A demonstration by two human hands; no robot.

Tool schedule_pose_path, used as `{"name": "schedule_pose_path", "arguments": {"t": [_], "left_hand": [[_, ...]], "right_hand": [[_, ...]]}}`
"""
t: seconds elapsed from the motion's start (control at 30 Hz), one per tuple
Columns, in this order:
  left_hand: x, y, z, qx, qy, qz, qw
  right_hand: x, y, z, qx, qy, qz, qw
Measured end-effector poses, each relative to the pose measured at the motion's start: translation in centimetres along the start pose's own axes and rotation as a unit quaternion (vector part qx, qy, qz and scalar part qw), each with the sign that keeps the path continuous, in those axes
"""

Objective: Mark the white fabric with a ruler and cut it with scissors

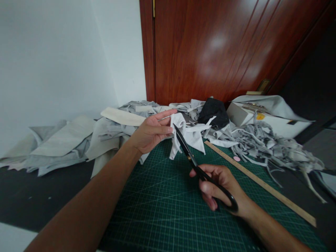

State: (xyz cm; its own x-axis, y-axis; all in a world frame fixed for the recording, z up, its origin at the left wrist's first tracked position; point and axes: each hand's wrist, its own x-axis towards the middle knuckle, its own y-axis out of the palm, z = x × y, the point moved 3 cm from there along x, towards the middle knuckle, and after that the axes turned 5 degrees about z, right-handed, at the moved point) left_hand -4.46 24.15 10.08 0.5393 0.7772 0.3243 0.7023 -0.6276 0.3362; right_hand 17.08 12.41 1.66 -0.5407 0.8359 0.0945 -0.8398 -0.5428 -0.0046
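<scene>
No words, brands or numbers can be read. The green cutting mat (162,203) in the near part carries a grid of pale lines, any figures on it too small to tell. Any marks along the ruler (258,181) at right are too faint to read. The small orange patch (260,116) on the white box (279,126), far right, is illegible.

White cloth (195,138), black scissors (193,162)

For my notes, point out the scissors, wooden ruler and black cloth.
Scissors (193,162): head view, shank just below the pivot.
Wooden ruler (259,181): head view, mid-length.
Black cloth (213,112): head view, middle of its front.
</scene>
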Motion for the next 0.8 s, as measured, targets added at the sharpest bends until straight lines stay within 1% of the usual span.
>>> {"name": "schedule_pose_path", "arguments": {"t": [0.27,0.53,0.8], "left_hand": [[-0.01,0.17,-0.04,-0.002,-0.005,-0.003,1.0],[0.07,0.16,0.02,-0.003,-0.003,0.008,1.0],[0.06,0.2,-0.14,0.003,0.002,0.014,1.0]], "right_hand": [[-0.01,0.1,-0.08,0.016,-0.004,0.003,1.0],[-0.05,0.33,0.31,-0.004,0.022,-0.008,1.0],[0.04,0.52,0.48,-0.012,0.033,-0.007,0.999]]}}
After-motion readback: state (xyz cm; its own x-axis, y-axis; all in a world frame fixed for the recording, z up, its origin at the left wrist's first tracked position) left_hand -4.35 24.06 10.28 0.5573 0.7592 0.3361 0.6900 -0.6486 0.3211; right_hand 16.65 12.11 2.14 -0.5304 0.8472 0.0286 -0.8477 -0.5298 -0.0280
